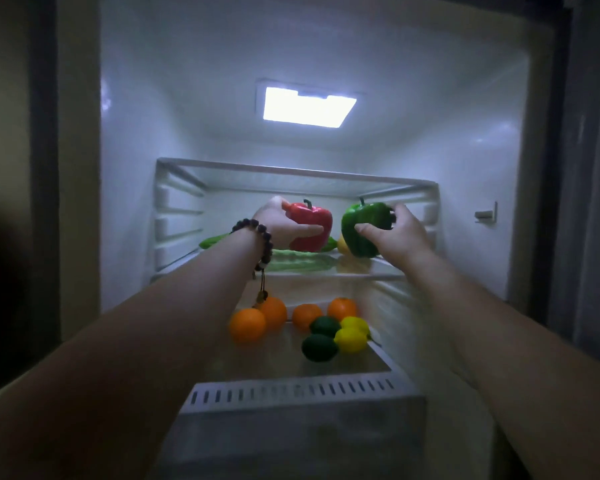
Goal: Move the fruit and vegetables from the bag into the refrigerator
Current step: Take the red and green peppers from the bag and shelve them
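Both forearms reached into the open, lit white refrigerator [136, 168]. The left hand [278, 223], with a dark beaded bracelet [253, 233] on its wrist, grasped a glossy red bell pepper [312, 220] from the left side, thumb laid across the front of the pepper. The right hand [399, 233] grasped a glossy green bell pepper [364, 226] from the right side, thumb on its front face and fingers curled over the top. Both peppers stood stem-up, side by side but apart, at the level of the middle glass shelf [371, 271]. Whether either pepper touched the shelf could not be determined.

A long green cucumber [215, 241] lay on the middle shelf behind the left wrist. A second pale green vegetable [298, 261] lay on the same shelf below the red pepper. A small yellow fruit [342, 244] sat just beside the green pepper, between the two peppers.

On the lower shelf [326, 367] were four round oranges [247, 323], two dark green limes [319, 347] and two yellow lemons [351, 339], the limes and lemons touching in one cluster. A white vented drawer cover [291, 391] sat at the front edge below. The ceiling lamp [309, 106] was on.
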A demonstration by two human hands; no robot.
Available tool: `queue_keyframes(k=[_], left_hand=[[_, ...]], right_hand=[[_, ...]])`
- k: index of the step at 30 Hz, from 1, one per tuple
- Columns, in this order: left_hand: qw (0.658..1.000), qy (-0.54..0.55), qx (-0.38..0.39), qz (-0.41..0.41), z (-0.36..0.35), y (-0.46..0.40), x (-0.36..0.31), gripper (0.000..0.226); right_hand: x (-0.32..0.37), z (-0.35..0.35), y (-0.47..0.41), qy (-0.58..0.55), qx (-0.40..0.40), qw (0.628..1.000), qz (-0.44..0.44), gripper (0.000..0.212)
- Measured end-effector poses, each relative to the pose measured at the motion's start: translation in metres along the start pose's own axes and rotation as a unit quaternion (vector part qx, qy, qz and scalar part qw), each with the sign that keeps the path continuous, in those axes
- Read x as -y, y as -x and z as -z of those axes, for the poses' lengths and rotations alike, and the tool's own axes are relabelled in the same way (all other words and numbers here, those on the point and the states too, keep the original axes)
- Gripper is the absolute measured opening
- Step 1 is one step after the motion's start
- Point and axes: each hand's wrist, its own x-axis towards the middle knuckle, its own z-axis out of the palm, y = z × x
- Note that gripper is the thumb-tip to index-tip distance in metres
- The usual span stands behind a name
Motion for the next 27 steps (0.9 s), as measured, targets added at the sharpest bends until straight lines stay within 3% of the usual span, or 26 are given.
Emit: queue_keyframes(k=[5, 11, 21, 27], left_hand=[[0.995, -0.063, 0.063, 0.046, -0.014, -0.043, 0.005, 0.080], [0.992, -0.080, 0.066, 0.072, -0.031, -0.060, 0.015, 0.082], [0.990, -0.133, 0.014, 0.036, -0.045, -0.065, 0.024, 0.070], [0.986, -0.160, 0.037, 0.002, -0.044, -0.060, 0.025, 0.069]], right_hand=[[-0.009, -0.017, -0.035, 0.059, 0.042, 0.996, -0.061, 0.060], [-0.023, -0.032, -0.052, 0.091, 0.079, 0.991, -0.063, 0.068], [-0.028, -0.036, -0.058, 0.164, 0.085, 0.983, -0.015, 0.055], [-0.034, -0.036, -0.056, 0.183, 0.085, 0.980, -0.001, 0.051]])
